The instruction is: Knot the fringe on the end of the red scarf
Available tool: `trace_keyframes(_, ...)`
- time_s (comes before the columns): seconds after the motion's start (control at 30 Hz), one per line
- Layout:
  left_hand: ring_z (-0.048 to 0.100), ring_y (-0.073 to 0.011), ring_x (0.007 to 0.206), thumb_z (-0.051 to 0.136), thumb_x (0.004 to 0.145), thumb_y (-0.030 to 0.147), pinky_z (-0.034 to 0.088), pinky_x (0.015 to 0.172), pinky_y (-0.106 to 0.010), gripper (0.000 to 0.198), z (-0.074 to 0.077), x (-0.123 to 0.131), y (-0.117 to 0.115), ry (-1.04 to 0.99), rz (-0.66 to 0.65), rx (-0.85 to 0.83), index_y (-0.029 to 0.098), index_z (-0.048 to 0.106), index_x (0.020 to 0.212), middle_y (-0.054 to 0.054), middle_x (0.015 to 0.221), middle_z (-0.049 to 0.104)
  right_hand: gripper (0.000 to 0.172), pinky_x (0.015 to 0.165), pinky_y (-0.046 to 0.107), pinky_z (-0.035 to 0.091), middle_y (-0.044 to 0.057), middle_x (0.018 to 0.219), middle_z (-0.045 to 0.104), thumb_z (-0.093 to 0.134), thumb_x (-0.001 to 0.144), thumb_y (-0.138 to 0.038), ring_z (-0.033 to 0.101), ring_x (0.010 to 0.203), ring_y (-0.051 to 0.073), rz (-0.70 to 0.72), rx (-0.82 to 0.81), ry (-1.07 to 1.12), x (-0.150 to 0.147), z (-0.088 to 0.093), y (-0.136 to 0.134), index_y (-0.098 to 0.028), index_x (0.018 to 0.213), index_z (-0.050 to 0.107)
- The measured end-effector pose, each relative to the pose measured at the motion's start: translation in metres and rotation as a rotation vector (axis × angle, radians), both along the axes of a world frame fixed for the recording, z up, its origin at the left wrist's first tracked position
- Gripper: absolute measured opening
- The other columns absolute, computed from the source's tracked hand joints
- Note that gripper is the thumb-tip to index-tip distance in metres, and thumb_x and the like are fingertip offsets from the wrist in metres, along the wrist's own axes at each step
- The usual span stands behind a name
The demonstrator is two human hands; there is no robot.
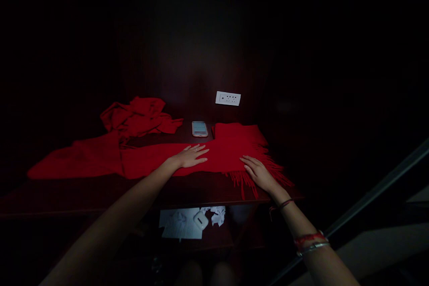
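A red fringed scarf [221, 154] lies spread along the dark desk, its tassels hanging toward the front and right at its right end. My left hand [191, 156] rests flat on the middle of the scarf with fingers stretched out to the right. Near the fringed end, my right hand [258, 172] lies palm down on the cloth, fingers extended and pointing left. Neither hand grips the fabric. Behind the scarf's left part sits a crumpled heap of red cloth [137, 116]; whether it joins the scarf I cannot tell.
A phone [200, 128] with a lit screen lies behind the scarf. On the back wall is a white socket plate [228, 98]. Below the desk's front edge, a lower surface holds paper [179, 223], a white earbud case [201, 220] and crumpled white paper [218, 215]. The surroundings are very dark.
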State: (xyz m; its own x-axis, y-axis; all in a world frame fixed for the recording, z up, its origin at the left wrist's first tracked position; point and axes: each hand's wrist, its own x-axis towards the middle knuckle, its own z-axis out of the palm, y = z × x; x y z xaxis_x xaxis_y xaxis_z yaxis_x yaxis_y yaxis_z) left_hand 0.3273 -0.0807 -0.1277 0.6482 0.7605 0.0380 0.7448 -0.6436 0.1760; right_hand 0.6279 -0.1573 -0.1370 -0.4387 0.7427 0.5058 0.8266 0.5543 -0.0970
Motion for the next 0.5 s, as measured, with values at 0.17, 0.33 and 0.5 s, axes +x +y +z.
trace_keyframes(0.17,0.009,-0.0234,0.125,0.022,0.082,0.053,0.009,0.097,-0.046,0.055,0.007,-0.005,-0.001,0.045,0.011,-0.031,0.027,0.018,0.130,-0.005,0.137,0.012,0.035,0.093,0.038,0.034,0.009,0.116,0.050,0.033,0.084,-0.027,0.043,0.109,0.017,0.006,-0.002,0.014,0.001,0.003,0.000,-0.018,0.114,0.048)
trace_keyframes(0.33,0.013,-0.0250,0.124,0.022,0.081,0.055,0.012,0.095,-0.049,0.055,0.017,0.009,0.002,0.034,0.034,-0.004,0.026,0.023,0.128,-0.007,0.137,0.015,0.034,0.090,0.034,0.037,0.010,0.109,0.055,0.035,0.084,-0.031,0.048,0.102,0.018,0.016,-0.059,-0.026,-0.012,0.034,0.008,-0.016,0.107,0.054)
trace_keyframes(0.5,0.008,-0.0247,0.125,0.015,0.083,0.053,0.013,0.095,-0.049,0.056,0.013,0.037,0.002,-0.054,0.148,0.063,0.023,0.016,0.131,-0.007,0.138,0.008,0.045,0.096,0.039,0.026,0.012,0.125,0.039,0.031,0.084,-0.038,0.032,0.117,0.021,-0.006,-0.078,-0.131,-0.065,0.067,0.035,-0.015,0.122,0.039)
